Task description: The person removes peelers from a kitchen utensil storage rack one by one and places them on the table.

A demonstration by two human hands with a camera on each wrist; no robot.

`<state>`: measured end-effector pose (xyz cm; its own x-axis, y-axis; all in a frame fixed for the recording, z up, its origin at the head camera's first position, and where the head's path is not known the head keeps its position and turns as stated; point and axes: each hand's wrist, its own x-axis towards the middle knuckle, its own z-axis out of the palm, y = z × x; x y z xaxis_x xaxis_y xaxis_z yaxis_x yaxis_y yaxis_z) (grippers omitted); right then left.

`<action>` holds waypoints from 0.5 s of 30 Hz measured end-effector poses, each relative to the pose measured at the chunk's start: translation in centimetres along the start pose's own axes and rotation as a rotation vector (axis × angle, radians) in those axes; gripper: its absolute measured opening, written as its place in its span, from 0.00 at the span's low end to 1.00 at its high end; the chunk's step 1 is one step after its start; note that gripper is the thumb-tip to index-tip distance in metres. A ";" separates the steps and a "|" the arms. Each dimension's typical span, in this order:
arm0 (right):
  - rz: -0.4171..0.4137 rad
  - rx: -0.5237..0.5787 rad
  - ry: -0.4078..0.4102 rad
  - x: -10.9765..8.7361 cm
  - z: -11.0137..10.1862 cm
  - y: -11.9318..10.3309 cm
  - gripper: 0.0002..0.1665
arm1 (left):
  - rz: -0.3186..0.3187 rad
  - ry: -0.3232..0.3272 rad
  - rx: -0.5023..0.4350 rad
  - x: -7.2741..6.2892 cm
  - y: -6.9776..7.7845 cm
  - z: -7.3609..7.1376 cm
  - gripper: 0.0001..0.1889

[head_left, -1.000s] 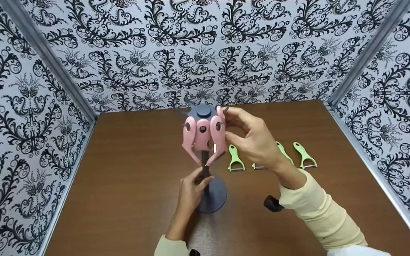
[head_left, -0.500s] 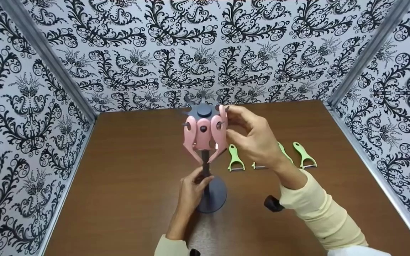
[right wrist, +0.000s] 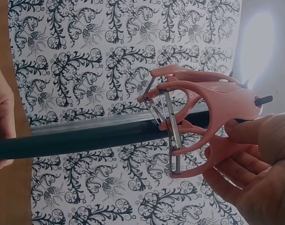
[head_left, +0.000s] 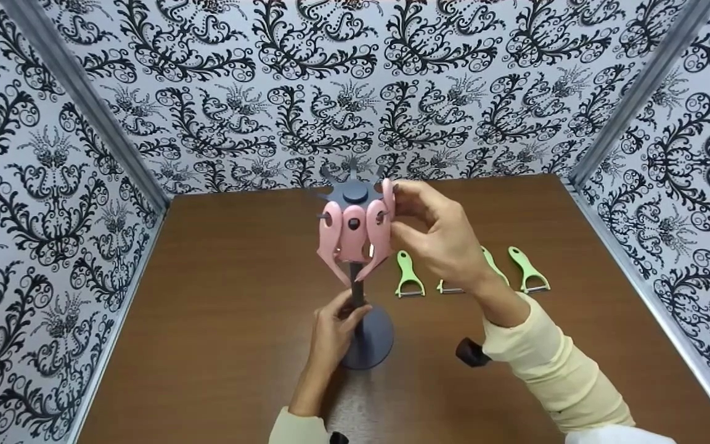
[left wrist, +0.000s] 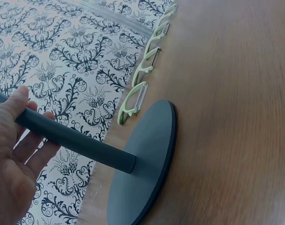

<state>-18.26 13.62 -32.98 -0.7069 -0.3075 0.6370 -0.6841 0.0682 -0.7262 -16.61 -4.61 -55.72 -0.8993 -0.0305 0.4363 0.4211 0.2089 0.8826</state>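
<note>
A dark grey stand with a round base rises from the table, topped by a ring of hooks. Several pink Y-shaped peelers hang on its near hooks, blades downward. My left hand grips the post low down, thumb and fingers around it in the left wrist view. Up at the right side of the hooks, my right hand pinches a pink peeler by its handle, a hook tip showing at the handle's hole. The right wrist view shows the thumb on the pink handles and the fingers behind.
Several green peelers lie in a row on the brown table, right of the stand; my right hand hides part of the row. Patterned walls with grey metal corner posts enclose the table's back and sides. The far hooks hold nothing.
The pink peeler in my right hand has shifted slightly up and right at its hook. The hanging peelers have swayed a little. My left hand stays on the post.
</note>
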 end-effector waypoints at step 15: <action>-0.029 -0.025 0.051 0.4 -0.1 0.1 0.25 | 0.004 -0.006 0.001 -0.1 0.2 -0.2 0.10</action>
<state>-18.59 13.59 -32.80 -0.6948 -0.2606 0.6704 -0.7080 0.0837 -0.7012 -16.44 -4.77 -55.55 -0.8982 -0.0237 0.4389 0.4247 0.2101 0.8806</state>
